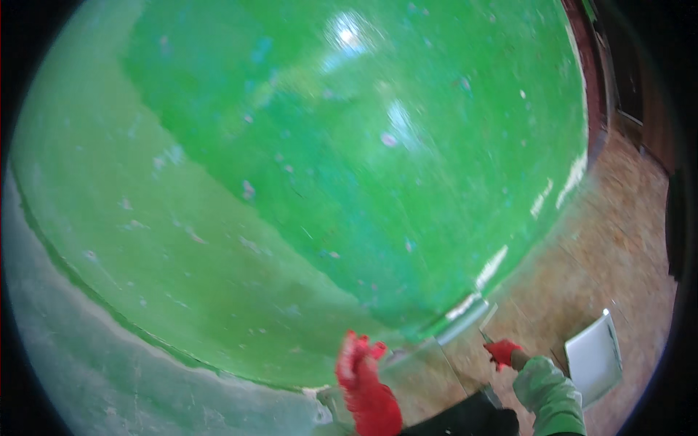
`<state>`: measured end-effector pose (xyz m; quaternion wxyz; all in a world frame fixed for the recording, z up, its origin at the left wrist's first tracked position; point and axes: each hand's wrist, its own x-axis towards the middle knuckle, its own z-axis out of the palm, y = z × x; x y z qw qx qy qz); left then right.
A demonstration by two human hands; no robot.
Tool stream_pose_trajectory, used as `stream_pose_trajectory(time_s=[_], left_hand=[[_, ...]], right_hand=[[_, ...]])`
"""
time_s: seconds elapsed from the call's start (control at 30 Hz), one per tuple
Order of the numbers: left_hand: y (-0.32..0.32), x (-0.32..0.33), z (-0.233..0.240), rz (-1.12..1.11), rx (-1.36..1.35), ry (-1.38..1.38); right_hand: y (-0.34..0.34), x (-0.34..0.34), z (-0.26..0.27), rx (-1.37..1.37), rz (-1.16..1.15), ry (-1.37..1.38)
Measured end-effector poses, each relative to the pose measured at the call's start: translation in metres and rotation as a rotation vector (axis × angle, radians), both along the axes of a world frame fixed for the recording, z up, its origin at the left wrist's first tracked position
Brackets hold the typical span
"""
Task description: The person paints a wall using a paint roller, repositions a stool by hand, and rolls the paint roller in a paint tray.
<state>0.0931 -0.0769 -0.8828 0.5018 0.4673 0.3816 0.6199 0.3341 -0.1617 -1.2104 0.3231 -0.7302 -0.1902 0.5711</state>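
A large green painted surface (327, 191), with a paler green band at its left, spreads before me. My right hand (503, 351), in a red glove, is closed on the handle of a paint roller (463, 322). The roller's pale sleeve lies along the lower right edge of the green surface, near several white patches. My left hand (362, 362), also in a red glove, is raised before the bottom edge of the surface with its fingers partly spread and nothing seen in it. A white tray (594, 357) lies on the floor to the right of my right hand.
Brown tiled floor (600, 240) runs along the right side. A greyish green surface (109, 376) lies beyond the dark green edge at lower left. Dark reddish-brown panels (591, 76) stand at the upper right. A dark, possibly clothed shape (469, 417) shows at the bottom.
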Motion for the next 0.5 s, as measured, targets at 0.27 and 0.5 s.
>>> stream_pose_trajectory(time_s=[0.27, 0.5], left_hand=[[0.018, 0.014, -0.109, -0.226, -0.042, -0.080], [0.020, 0.042, -0.083, -0.352, 0.124, -0.128]], right_hand=[[0.025, 0.003, 0.038, 0.115, -0.221, 0.201], [0.000, -0.011, 0.180, 0.404, -0.070, -0.025]])
